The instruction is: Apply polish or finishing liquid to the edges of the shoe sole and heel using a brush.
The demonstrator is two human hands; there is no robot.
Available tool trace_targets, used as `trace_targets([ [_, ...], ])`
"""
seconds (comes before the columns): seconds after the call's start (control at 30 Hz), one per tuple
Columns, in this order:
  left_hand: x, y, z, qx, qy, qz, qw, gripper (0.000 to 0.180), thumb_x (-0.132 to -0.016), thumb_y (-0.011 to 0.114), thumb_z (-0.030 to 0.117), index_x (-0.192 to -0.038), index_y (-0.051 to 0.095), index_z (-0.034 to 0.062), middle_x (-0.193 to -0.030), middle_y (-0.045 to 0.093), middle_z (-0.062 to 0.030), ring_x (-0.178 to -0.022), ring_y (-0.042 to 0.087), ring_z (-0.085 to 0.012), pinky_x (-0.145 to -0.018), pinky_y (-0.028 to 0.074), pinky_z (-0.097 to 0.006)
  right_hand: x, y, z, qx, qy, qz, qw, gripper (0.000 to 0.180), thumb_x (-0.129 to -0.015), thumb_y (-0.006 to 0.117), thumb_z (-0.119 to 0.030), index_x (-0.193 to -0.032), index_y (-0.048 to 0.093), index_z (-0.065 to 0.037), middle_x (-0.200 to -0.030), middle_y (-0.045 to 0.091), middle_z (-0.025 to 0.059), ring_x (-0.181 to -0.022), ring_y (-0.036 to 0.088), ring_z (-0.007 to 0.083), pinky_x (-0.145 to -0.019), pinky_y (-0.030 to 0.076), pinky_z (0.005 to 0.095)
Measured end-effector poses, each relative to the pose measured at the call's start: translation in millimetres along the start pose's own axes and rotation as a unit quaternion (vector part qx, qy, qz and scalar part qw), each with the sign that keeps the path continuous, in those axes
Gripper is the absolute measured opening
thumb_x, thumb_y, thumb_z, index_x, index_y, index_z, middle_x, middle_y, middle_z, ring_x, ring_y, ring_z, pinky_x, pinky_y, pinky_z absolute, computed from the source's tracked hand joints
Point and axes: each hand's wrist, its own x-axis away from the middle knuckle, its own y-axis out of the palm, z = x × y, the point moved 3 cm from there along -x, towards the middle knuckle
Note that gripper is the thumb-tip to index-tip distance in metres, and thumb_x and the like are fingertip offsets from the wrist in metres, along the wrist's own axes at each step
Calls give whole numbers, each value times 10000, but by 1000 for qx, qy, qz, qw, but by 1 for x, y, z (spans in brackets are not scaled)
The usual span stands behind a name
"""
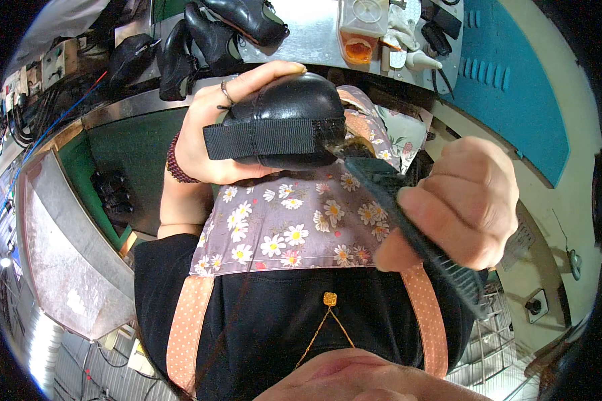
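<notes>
My left hand [211, 127] is wrapped around a black leather shoe [294, 100], its toe end pointing right. Across the shoe lies a wide ribbed black strap [264, 139]. In my right hand [465, 204] is a brush [384, 184] with a long dark, ridged handle, gripped at mid-length. Its bristle tip, coated with something amber and wet-looking, touches or nearly touches the strap's right end at the shoe's edge. The shoe's opening and far side are hidden by my left hand and the strap.
Several black shoes [211, 43] lie on the metal bench [311, 43] ahead. At its right stand a plastic container [360, 30] with orange contents and a white nozzled bottle [423, 61]. A teal panel [508, 80] rises at right; a grey metal chute [70, 260] sits left.
</notes>
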Motion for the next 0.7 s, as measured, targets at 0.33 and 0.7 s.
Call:
trace_targets([
  [0.33,-6,4,5,-18,-7,10,1000,839,-521,830,194,-1249,505,-69,-1180,609,-173,-1077,597,-225,-964,447,-353,5,3,-6,63,-40,-64,995,402,-708,775,-381,-808,624,-22,-630,525,26,-515,491,163,-449,390,288],
  [0.7,-10,6,2,11,20,-9,1000,780,-620,808,171,-1274,469,-85,-1140,628,-161,-1058,616,-214,-939,448,-312,6,0,-5,32,-8,-70,997,420,-714,759,-417,-821,622,-35,-644,530,16,-527,498,166,-480,412,307],
])
